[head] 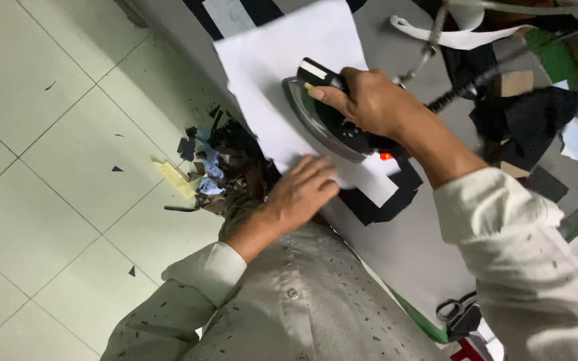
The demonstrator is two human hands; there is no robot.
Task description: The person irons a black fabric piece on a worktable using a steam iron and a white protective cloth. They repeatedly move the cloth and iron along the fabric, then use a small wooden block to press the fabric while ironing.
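Observation:
My right hand (369, 103) grips the black handle of a metal iron (319, 120), which rests flat on a white sheet of paper (282, 60). My left hand (302, 190) lies flat with fingers spread on the near edge of that paper, just beside the iron. Under the paper a piece of black fabric (386, 200) sticks out on the grey ironing table (409, 247). The iron's dark cord (469, 87) runs away to the upper right.
Fabric scraps, black, blue and yellow (202, 167), lie heaped on the tiled floor beside the table. More black cloth pieces (530, 120) and cardboard sit at the table's far side. Scissors (456, 309) rest near the table's lower edge. A white strip (449, 37) lies at the top.

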